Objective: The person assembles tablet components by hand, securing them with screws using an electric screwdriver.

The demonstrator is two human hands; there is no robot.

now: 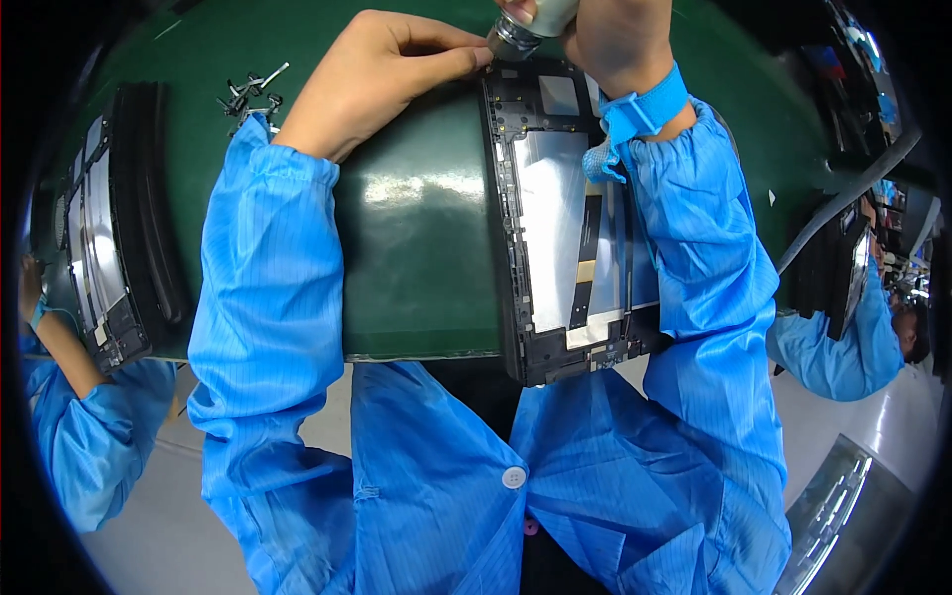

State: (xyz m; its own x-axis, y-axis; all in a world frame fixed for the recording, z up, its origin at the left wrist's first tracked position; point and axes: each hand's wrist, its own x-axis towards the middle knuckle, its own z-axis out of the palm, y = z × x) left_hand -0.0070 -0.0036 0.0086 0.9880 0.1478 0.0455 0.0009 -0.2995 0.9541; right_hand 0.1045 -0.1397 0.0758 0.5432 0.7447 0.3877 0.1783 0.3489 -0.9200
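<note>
An opened tablet with silver battery plates and a black frame lies on the green table, its near end reaching past the front edge. My right hand, partly cut off by the upper edge, grips what looks like an electric screwdriver with a pale body and metal collar. Its nose points down at the tablet's far left corner; the tip is hidden. Beside that nose, the thumb and forefinger of my left hand are pinched together. Anything between them is too small to make out. A blue strap circles my right wrist.
Small black and silver parts lie left of my left hand. At far left stands another opened tablet, with a co-worker's arm nearby. A grey cable and another person's blue sleeve are at right. The green table ends before me.
</note>
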